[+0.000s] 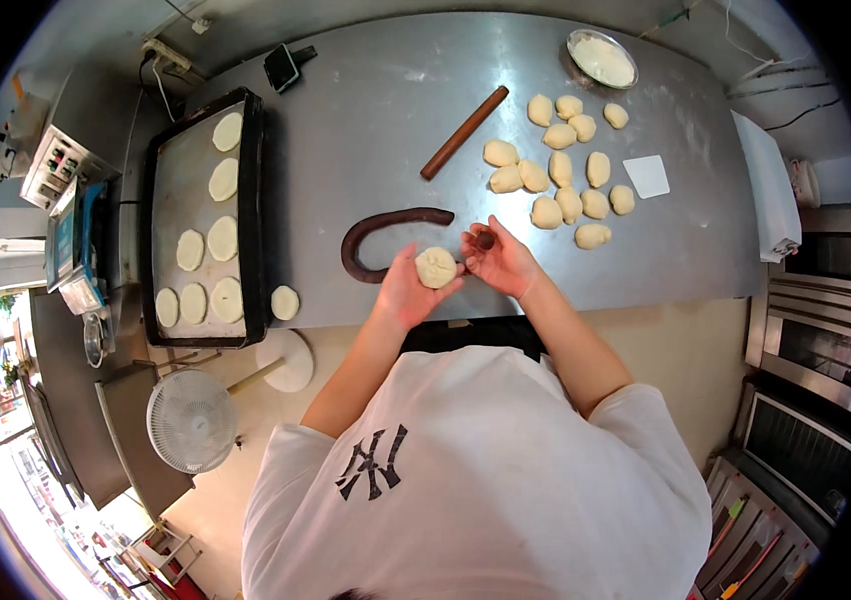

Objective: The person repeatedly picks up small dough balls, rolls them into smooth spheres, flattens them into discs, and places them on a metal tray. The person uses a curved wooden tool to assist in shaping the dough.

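Observation:
My left hand point(408, 294) holds a round piece of pale dough point(437, 268) with a puckered top in its palm. Close beside it, my right hand point(506, 264) has a small dark brown ball point(485, 240) in its curled fingers, probably bean paste. A thick dark brown rope of paste point(354, 244) lies curved on the metal table behind my left hand, which hides part of it. Beyond it rests a wooden rolling pin point(464, 133), set at a slant. Several oval dough pieces point(560, 169) are scattered to the right of the pin.
At left, a black-rimmed baking tray point(254, 217) bears several flat dough rounds; another round point(285, 302) sits beside it. A flour bowl point(602, 60), a white scraper point(647, 177) and a small device point(281, 68) are on the metal table point(335, 135). A fan point(193, 421) stands below left.

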Demonstrator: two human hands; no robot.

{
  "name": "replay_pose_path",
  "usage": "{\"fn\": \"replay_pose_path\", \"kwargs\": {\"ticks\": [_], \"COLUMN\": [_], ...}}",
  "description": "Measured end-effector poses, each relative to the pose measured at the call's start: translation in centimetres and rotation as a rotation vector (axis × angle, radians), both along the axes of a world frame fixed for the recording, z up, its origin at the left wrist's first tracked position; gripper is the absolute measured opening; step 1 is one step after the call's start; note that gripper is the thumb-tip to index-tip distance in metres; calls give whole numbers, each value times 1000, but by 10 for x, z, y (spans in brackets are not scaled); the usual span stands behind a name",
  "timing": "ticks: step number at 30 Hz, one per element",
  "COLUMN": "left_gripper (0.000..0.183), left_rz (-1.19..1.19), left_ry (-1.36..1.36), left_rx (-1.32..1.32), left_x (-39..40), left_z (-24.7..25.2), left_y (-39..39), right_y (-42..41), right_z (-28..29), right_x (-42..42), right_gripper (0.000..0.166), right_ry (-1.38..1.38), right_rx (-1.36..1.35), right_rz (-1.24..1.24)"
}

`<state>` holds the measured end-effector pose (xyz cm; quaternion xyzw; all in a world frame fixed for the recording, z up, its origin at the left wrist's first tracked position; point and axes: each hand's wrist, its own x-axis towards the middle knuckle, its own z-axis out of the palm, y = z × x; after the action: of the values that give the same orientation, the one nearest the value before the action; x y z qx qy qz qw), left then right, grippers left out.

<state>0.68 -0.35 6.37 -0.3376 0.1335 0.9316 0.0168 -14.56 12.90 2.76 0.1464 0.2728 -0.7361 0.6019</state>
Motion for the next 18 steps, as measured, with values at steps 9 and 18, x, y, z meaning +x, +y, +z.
{"fn": "replay_pose_path", "kwargs": {"ticks": [9,18], "left_gripper": [36,34], "left_rz": [237,173], "left_ry": [-73,0], "left_rx": [8,-243], "left_x": [18,16], "left_z": [-1,-1], "left_y": [-9,-2], "right_y": [-42,-39], "right_z": [44,40], "right_x": [10,26], "right_gripper": [32,23], "right_ry": [338,755], "right_rx": [133,176], "right_rz": [122,-10]}}
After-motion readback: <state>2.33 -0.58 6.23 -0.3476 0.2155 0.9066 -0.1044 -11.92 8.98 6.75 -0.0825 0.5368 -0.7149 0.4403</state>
